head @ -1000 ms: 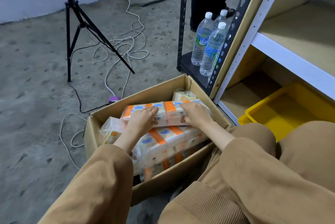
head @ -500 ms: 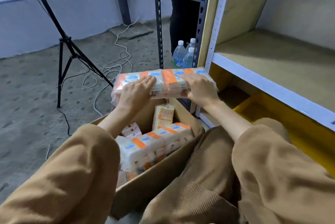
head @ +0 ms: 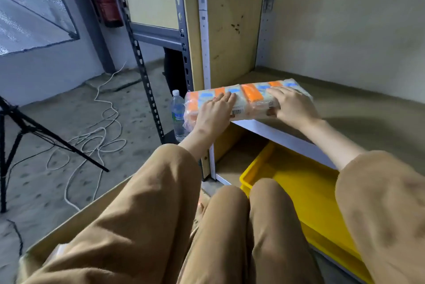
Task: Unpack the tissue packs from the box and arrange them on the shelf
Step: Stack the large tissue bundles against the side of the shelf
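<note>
A long tissue pack (head: 251,96), clear-wrapped with orange and blue panels, is over the front left edge of the wooden shelf (head: 358,109). Its left end sticks out past the white upright. My left hand (head: 212,114) grips its left part, fingers on top. My right hand (head: 293,106) grips its right part, thumb on the front face. The cardboard box (head: 69,221) lies at the lower left behind my left sleeve, and its contents are mostly hidden.
A yellow tray (head: 296,182) sits on the lower shelf level beneath the pack. A water bottle (head: 177,113) stands on the neighbouring grey rack, left of the pack. A tripod (head: 34,132) and loose cables (head: 96,143) lie on the concrete floor at left.
Both hands have lifted the tissue pack out of the box and carried it up and right to the shelf's front edge. The view has swung from the box up to the shelf.
</note>
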### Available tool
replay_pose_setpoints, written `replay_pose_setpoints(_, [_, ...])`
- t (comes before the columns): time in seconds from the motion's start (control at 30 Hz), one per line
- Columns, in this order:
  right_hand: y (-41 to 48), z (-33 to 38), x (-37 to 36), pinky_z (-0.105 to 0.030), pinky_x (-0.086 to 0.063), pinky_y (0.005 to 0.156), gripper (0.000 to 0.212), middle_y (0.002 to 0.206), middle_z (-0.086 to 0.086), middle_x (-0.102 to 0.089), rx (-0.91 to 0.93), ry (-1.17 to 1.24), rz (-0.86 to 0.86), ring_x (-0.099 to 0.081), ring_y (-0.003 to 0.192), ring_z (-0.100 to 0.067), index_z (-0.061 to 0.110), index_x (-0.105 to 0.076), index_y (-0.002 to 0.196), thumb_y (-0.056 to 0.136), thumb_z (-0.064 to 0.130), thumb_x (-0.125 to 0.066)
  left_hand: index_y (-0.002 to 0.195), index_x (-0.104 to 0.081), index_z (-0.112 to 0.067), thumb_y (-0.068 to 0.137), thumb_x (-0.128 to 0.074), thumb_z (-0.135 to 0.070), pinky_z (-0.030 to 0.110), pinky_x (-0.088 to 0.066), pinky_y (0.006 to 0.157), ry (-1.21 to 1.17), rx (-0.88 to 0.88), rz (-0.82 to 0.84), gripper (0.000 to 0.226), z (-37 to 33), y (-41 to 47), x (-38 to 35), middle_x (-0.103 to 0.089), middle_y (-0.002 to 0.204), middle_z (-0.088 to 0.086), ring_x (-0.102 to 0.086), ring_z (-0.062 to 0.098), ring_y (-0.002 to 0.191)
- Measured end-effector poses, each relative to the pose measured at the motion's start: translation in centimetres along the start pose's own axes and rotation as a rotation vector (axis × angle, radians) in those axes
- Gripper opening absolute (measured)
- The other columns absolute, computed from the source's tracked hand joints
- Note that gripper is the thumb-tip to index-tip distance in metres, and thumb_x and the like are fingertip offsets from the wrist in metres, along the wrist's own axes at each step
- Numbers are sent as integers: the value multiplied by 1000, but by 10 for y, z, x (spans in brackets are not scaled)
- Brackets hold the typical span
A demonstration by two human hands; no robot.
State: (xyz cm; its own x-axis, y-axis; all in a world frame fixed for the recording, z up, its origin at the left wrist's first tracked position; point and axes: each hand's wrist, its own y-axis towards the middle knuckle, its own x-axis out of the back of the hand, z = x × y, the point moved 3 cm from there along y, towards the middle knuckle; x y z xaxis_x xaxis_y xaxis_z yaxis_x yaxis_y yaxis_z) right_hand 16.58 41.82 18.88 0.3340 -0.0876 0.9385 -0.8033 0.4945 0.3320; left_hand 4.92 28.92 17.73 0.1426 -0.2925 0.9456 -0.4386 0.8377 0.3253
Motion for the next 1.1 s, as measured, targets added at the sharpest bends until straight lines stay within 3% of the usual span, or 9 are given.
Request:
replay_pose_setpoints(0.3, [27,-96,-38,-33,-27,115,57,148,-8,-40,-155,-86,87,-35,139,-22,10,-35,142,88,4,-51,147,-18,-9,96,-42,-10,36,-28,115,0,-122,94,56,-62,84,-59,-22,156,11,-22,26,145])
replay_pose_setpoints(0.43, [40,-118,-58,-30,-22,117,61,153,-8,-32,-165,-65,153,-30,141,-22,10,-31,144,86,-1,-49,147,-16,-7,96,-47,-19,36,-28,115,31,-125,163,61,-76,104,-78,-24,155,13,-23,27,144])
replay_pose_setpoints(0.63, [68,-133,-66,-30,-15,120,76,157,-6,-20,-161,-58,221,-22,144,-22,11,-19,148,85,6,-60,149,-11,-14,87,-57,-41,35,-11,121,-28,-166,252,81,-49,116,-78,-13,159,5,-12,21,147])
replay_pose_setpoints(0.8, [72,-130,-73,-31,-15,120,72,158,-4,-18,-179,-9,170,-19,145,-22,11,-21,147,85,4,-57,148,-14,-18,92,-49,-43,37,-20,119,2,-96,248,71,-31,128,-90,-17,158,3,-17,22,146])
replay_pose_setpoints(0.9, [66,-128,-83,-32,-17,119,72,158,-2,-18,-177,39,143,-21,144,-21,12,-22,147,86,15,-60,147,-18,-15,93,-48,-38,39,-25,116,11,-14,212,66,-37,146,-99,-24,156,6,-22,24,145])
replay_pose_setpoints(1.1, [76,-123,-114,-28,-11,118,70,158,-11,-15,-203,145,319,-17,146,-20,5,-24,146,91,39,-53,145,-17,-3,93,-47,-36,46,-27,114,120,161,188,68,-40,184,-119,-27,151,20,-24,35,141])
